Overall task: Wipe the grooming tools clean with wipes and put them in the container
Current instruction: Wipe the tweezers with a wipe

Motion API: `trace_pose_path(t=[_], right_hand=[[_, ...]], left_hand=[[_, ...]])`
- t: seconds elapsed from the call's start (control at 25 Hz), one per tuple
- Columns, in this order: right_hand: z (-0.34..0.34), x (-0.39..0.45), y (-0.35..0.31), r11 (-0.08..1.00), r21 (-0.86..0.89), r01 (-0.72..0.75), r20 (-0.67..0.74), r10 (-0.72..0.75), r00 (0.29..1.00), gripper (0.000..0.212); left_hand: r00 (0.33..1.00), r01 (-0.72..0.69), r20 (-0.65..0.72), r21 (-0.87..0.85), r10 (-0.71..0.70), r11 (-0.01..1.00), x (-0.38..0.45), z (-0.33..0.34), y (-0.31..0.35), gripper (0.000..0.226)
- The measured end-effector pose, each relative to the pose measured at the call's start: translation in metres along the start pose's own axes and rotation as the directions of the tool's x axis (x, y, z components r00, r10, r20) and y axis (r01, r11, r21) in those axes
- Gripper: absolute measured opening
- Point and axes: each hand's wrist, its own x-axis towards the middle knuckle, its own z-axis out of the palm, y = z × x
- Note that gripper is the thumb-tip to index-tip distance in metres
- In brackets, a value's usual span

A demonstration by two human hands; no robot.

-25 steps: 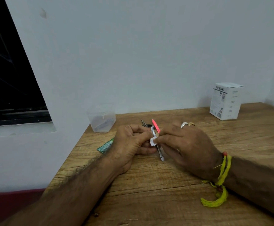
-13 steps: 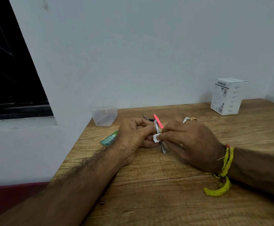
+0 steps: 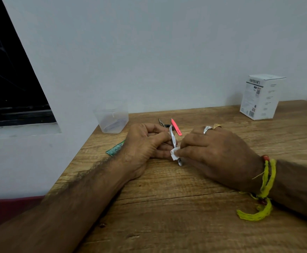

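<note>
The left hand (image 3: 145, 143) is curled, its fingers and thumb pinching the upper part of a slim white-and-grey grooming tool (image 3: 173, 141). The right hand (image 3: 214, 152) is also curled, pinching a small folded white wipe (image 3: 174, 155) against the tool's lower part. The tool's long axis runs from about 12 o'clock, its upper tip raised, to about 5 o'clock, where its lower end (image 3: 180, 163) pokes out under the wipe close to the worktop (image 3: 167, 207). The wipe sits close to that lower end, so this reads as a wiping stroke along the shaft.

The clear plastic container (image 3: 111, 120) stands at about 10 o'clock from the hands, at the worktop's far left corner by the wall. The left hand is nearer to it and already holds the tool, so it looks best placed to carry the tool over. Something pale and long seems to lie inside the container, but through the cloudy plastic I cannot tell what.

Beyond the hands at 12 o'clock lie a pink tool (image 3: 176, 127) and a dark metal tool (image 3: 161, 123), apparently unwiped. A green sachet (image 3: 114, 149) lies at 9 o'clock, partly under the left wrist. A white box (image 3: 262, 96) stands well apart at 2 o'clock.
</note>
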Motion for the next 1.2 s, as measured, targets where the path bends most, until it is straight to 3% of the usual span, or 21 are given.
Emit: trace_pose_path(t=[0.76,1.2], right_hand=[[-0.009,-0.002,0.002,0.996,0.046,0.073,0.130,-0.079,0.988,0.028],[-0.012,-0.003,0.004,0.983,0.170,0.062,0.200,-0.097,0.975,0.031]], left_hand=[[0.999,0.001,-0.039,0.007,0.000,1.000,0.002,0.001,-0.002,0.002],[0.999,0.013,-0.039,-0.019,-0.014,1.000,0.005,0.000,-0.005,0.006]])
